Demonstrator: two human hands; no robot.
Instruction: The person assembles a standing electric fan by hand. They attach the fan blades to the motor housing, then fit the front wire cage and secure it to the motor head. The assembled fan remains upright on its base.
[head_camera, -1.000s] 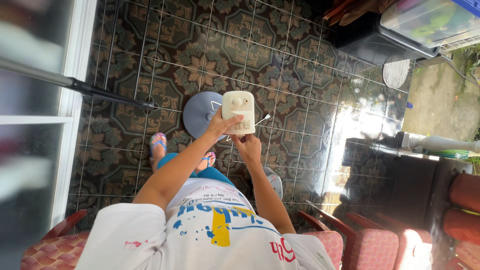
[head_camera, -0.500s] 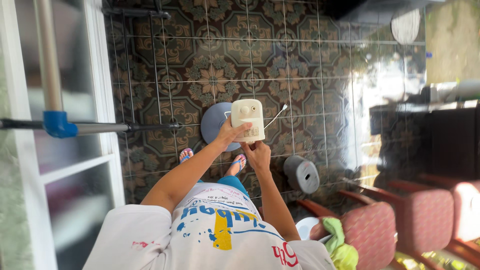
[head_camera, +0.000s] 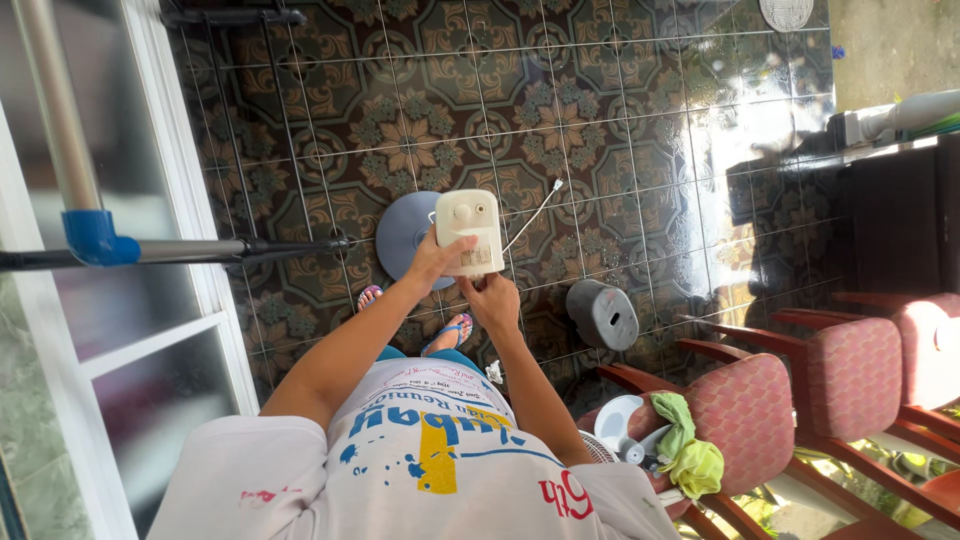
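My left hand (head_camera: 435, 262) grips the left side of a cream plastic fan control housing (head_camera: 470, 230), held up over the tiled floor. My right hand (head_camera: 492, 298) is closed on the housing's lower edge, fingers pinched under it. A thin white rod or cord (head_camera: 532, 215) sticks out diagonally from behind the housing. Below the housing a round grey fan base (head_camera: 398, 240) lies on the floor. My feet in sandals (head_camera: 452, 332) show beneath the hands.
A dark grey motor cover (head_camera: 603, 315) lies on the tiles to the right. Red cushioned chairs (head_camera: 740, 410) stand at right, one holding a white fan part (head_camera: 620, 425) and green cloth (head_camera: 688, 455). A pole with blue clamp (head_camera: 95, 240) crosses the window frame at left.
The view has swung so the window frame and pole fill the left side. Both hands stay on the cream housing, in much the same grip.
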